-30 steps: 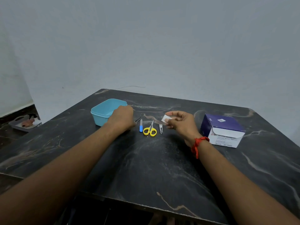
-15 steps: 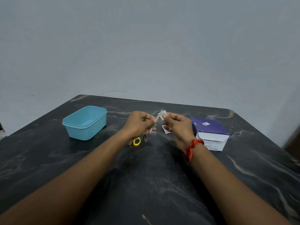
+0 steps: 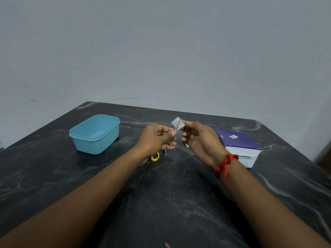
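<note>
The left hand (image 3: 157, 138) is up over the dark table (image 3: 179, 194). Its fingers are curled, and they pinch a thin metal tool (image 3: 171, 142). The tool's tip points up and touches a small white square (image 3: 181, 124). The right hand (image 3: 198, 140) holds that square by its edge between thumb and fingertip, and its other fingers are bent loosely. The square is in the air between the two hands.

Yellow scissors (image 3: 155, 156) lie under the left hand. A blue tub (image 3: 95, 135) sits to the left. A purple and white box (image 3: 240, 145) sits to the right.
</note>
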